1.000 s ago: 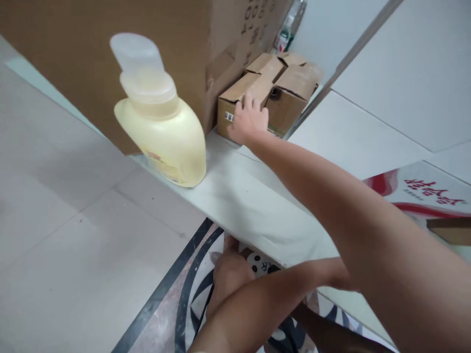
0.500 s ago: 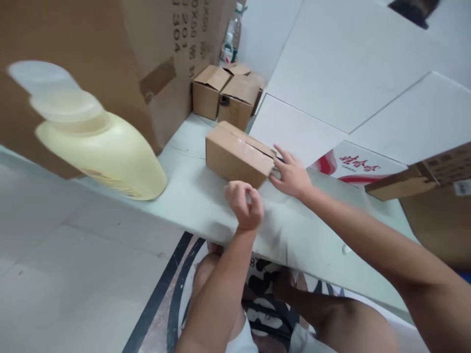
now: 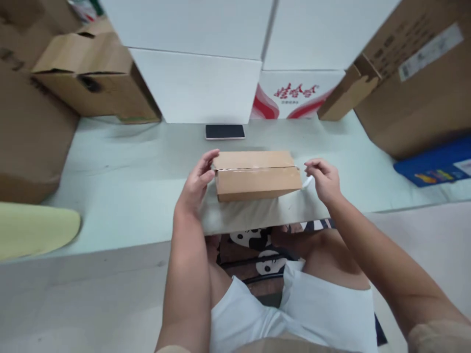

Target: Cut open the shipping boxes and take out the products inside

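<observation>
Now that the cardboard box (image 3: 257, 177) is lying nearly parallel to the near edge of the bench (image 3: 121, 196), it is no longer slanting away as it was half a second ago. A second ago the right hand (image 3: 323, 179) was reaching to the cartons (image 3: 106, 93) in the corner; now it is hanging just beside the box's right end, its fingers curling inward. A thin white strip (image 3: 307, 183) is showing below its fingertips, but blur is hiding whether that grip is pinching the strip or holding nothing.

The left hand (image 3: 196, 180) is no longer curling in front of the box. Its grip is spreading, thumb apart from fingers, around the left end; whether it is pressing on the cardboard, I cannot tell. With a hand now standing at each end, the work seems to be centring on this one box, the left hand probably serving to steady it.

As the view is turning, a phone (image 3: 225, 132) is appearing behind the box, lying flat near the white boxes (image 3: 198, 83), while the yellow bottle (image 3: 37, 230) is slipping partly out of sight at the left.
</observation>
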A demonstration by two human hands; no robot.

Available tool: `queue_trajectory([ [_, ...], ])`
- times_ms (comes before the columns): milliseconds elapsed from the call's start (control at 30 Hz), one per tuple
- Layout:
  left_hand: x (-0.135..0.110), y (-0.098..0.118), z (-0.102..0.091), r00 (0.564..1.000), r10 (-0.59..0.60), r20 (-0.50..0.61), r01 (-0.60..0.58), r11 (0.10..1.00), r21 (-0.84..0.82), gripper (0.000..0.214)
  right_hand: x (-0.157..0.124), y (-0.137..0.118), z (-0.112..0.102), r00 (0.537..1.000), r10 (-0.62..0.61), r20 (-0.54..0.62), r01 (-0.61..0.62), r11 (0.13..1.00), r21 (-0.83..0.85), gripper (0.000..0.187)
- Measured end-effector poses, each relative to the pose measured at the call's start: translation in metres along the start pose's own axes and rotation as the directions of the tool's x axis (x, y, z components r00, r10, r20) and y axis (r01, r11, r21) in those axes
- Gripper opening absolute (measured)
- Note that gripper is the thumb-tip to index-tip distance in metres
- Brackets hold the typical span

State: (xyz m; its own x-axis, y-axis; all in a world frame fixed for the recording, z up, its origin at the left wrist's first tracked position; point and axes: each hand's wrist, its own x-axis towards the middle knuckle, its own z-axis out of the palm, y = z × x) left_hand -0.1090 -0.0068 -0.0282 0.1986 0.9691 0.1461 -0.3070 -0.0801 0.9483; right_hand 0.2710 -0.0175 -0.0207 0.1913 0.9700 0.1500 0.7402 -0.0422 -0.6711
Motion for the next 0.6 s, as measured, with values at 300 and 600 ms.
queue_trajectory([
  [300,0.009,-0.014,0.019,0.979,0.003,-0.202,0.022,0.992,0.125,0.068,-0.007,0.03,-0.004,0.901,0.413,0.13,-0.307,0.82,-0.483,0.06],
  [600,0.007,-0.017,0.042,0.965,0.092,-0.247,-0.045,0.981,0.187,0.067,-0.01,0.041,-0.011,0.927,0.249,0.28,-0.375,0.644,0.667,0.047],
])
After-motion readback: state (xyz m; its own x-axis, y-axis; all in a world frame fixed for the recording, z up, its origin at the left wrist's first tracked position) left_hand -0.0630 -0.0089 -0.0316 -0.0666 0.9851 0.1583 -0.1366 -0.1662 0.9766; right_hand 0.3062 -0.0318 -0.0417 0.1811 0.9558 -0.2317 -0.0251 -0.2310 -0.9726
